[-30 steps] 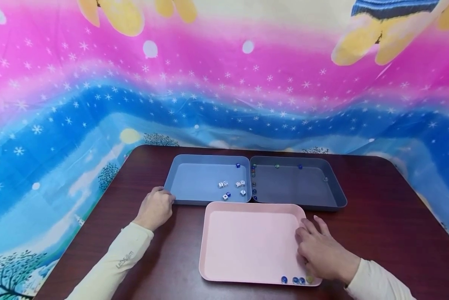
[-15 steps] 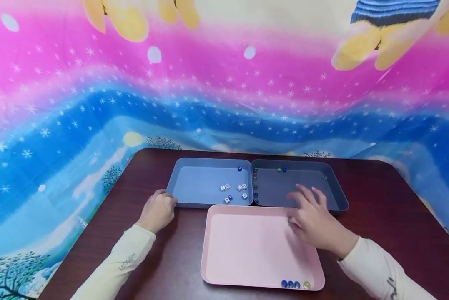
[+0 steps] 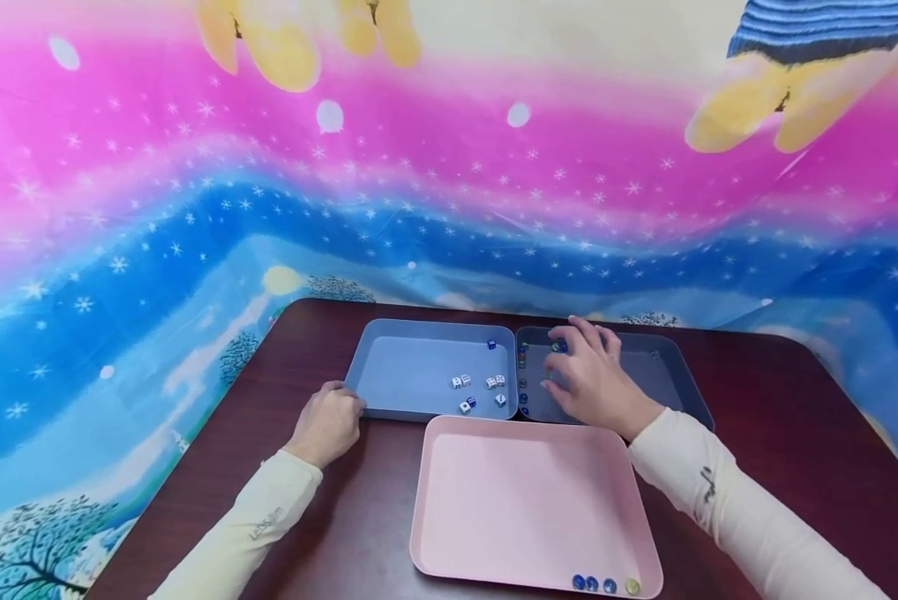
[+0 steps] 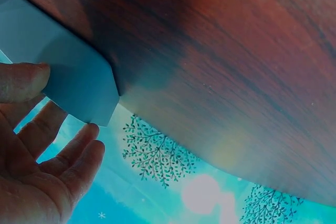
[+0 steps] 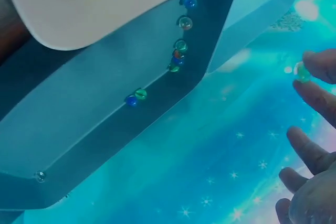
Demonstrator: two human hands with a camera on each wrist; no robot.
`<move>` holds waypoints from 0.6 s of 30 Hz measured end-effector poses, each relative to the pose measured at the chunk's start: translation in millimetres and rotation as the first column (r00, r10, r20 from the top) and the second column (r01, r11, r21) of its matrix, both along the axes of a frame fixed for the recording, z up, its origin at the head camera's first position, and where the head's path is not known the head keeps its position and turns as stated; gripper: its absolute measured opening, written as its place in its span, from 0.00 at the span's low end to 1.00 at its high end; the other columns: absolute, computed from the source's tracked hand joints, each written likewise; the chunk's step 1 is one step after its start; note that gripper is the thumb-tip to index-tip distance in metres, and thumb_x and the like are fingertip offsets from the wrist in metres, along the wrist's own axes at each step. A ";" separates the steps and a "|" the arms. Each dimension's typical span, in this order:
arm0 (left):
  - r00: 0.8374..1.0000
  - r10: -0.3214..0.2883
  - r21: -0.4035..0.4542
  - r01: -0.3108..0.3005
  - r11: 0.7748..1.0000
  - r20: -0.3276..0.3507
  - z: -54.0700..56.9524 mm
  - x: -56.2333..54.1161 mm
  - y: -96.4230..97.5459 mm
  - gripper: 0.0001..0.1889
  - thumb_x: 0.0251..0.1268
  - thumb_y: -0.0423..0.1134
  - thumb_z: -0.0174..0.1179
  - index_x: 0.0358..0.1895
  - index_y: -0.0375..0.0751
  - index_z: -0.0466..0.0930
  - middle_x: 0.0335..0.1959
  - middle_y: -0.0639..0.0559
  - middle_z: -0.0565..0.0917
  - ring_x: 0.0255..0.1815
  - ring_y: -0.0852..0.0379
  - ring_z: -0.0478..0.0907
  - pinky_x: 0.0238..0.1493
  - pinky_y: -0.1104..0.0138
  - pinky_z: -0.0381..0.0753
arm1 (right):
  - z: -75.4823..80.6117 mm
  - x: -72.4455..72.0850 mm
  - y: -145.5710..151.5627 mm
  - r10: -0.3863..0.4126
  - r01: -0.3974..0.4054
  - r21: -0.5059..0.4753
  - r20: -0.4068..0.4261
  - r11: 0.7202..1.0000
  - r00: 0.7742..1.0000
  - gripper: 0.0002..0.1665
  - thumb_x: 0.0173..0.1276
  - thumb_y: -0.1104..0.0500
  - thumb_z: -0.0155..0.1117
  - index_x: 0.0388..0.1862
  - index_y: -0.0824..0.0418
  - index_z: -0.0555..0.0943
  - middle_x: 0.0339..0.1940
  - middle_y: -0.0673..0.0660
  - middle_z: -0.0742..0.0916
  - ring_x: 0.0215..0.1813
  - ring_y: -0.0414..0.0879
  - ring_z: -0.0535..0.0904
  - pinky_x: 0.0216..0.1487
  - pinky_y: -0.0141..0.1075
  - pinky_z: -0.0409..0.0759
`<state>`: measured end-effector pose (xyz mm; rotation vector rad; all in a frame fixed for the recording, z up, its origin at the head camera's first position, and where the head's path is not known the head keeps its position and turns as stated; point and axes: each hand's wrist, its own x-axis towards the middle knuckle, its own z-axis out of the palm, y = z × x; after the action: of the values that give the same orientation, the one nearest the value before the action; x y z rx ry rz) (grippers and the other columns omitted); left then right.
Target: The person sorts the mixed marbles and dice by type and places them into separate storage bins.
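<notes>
At the front left corner of the blue tray [image 3: 403, 375], my left hand [image 3: 327, 423] grips the wall; the left wrist view shows the thumb on one side of it and fingers [image 4: 79, 145] on the other. My right hand [image 3: 599, 379] is over the dark grey tray [image 3: 669, 383]. Its thumb and index finger pinch a clear greenish marble [image 5: 303, 72], while the other fingers are spread apart. Inside the dark grey tray, several marbles line the left wall, a green marble [image 5: 140, 94] touches a blue marble [image 5: 131, 100] by the far wall, and a clear marble [image 5: 40, 176] lies alone.
Closest to me is the pink tray [image 3: 524, 500], with three blue marbles and a yellow marble [image 3: 632, 586] along its front edge. Several white and blue dice [image 3: 460, 381] lie in the blue tray's right half. A printed cloth [image 3: 449, 167] hangs behind the table.
My right hand has moved from the pink tray's right side forward over the dark grey tray, carrying the marble. The loose blue marble there rolled left to the green one. My left hand stays put.
</notes>
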<state>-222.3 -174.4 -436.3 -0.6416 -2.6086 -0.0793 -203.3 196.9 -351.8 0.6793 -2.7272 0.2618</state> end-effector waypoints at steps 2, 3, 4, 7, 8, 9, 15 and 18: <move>1.000 0.003 -0.001 -0.003 1.000 0.004 -0.7 0.3 1.0 0.09 0.48 0.25 0.59 0.18 0.40 0.84 0.23 0.48 0.87 0.38 0.46 0.84 0.46 0.55 0.85 | -0.8 -4.1 -0.8 -0.016 0.016 -0.005 0.027 1.000 1.000 0.12 0.56 0.56 0.71 0.39 0.58 0.84 0.63 0.66 0.74 0.72 0.68 0.55 0.65 0.69 0.52; 1.000 0.003 -0.003 -0.003 1.000 0.006 -1.0 0.5 1.3 0.08 0.48 0.25 0.59 0.19 0.40 0.84 0.23 0.47 0.87 0.38 0.45 0.84 0.46 0.55 0.85 | -1.6 -5.2 -0.7 -0.024 0.024 -0.007 0.041 1.000 0.999 0.14 0.56 0.55 0.71 0.40 0.59 0.84 0.64 0.67 0.73 0.72 0.68 0.55 0.65 0.69 0.52; 1.000 0.003 -0.005 -0.002 1.000 0.008 -1.5 0.4 1.6 0.08 0.48 0.26 0.59 0.19 0.40 0.85 0.24 0.47 0.87 0.38 0.45 0.84 0.45 0.55 0.85 | -2.2 -5.4 -0.5 -0.032 0.033 -0.008 0.052 0.999 0.998 0.15 0.57 0.54 0.71 0.42 0.59 0.84 0.65 0.67 0.73 0.73 0.69 0.55 0.65 0.69 0.52; 1.000 0.000 -0.007 0.000 1.000 0.007 -1.7 0.8 1.6 0.08 0.49 0.26 0.59 0.20 0.40 0.85 0.25 0.48 0.87 0.39 0.45 0.84 0.46 0.55 0.85 | -4.5 -3.2 1.2 -0.049 0.049 0.002 0.066 0.999 0.997 0.15 0.56 0.54 0.71 0.42 0.59 0.84 0.65 0.67 0.73 0.73 0.69 0.55 0.65 0.70 0.52; 1.000 0.000 -0.005 0.000 1.000 0.004 -1.6 0.9 1.3 0.09 0.48 0.25 0.59 0.21 0.40 0.86 0.25 0.48 0.88 0.39 0.45 0.84 0.46 0.54 0.85 | -5.3 -2.1 2.0 -0.053 0.053 0.006 0.064 0.999 0.997 0.15 0.56 0.55 0.71 0.41 0.59 0.84 0.65 0.67 0.73 0.73 0.69 0.55 0.65 0.70 0.52; 1.000 0.002 -0.005 -0.002 1.000 0.000 -1.6 0.8 0.9 0.09 0.48 0.25 0.58 0.21 0.40 0.86 0.25 0.48 0.88 0.38 0.45 0.84 0.45 0.54 0.86 | -6.2 -1.0 2.9 -0.059 0.059 0.009 0.061 0.998 0.996 0.14 0.56 0.55 0.71 0.41 0.59 0.84 0.64 0.67 0.74 0.73 0.69 0.55 0.65 0.70 0.52; 1.000 -0.001 0.001 0.001 1.000 -0.021 -2.2 0.8 -1.2 0.09 0.47 0.25 0.58 0.18 0.40 0.84 0.23 0.48 0.87 0.37 0.44 0.84 0.44 0.54 0.86 | -11.4 9.7 10.4 -0.092 0.090 0.024 0.081 0.996 0.992 0.12 0.55 0.56 0.72 0.39 0.58 0.85 0.63 0.67 0.75 0.72 0.68 0.56 0.64 0.71 0.51; 1.000 -0.010 0.002 0.010 1.000 -0.027 -2.4 1.4 -1.3 0.09 0.48 0.25 0.58 0.18 0.40 0.83 0.23 0.48 0.86 0.37 0.44 0.84 0.43 0.55 0.86 | -15.0 19.4 13.7 -0.096 0.093 0.033 0.118 0.995 0.988 0.11 0.56 0.56 0.71 0.38 0.57 0.85 0.63 0.67 0.75 0.72 0.68 0.56 0.64 0.71 0.50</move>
<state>-220.8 -175.6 -438.7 -0.6509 -2.5796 -0.0767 -184.0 210.6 -366.8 0.5562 -2.8722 0.2509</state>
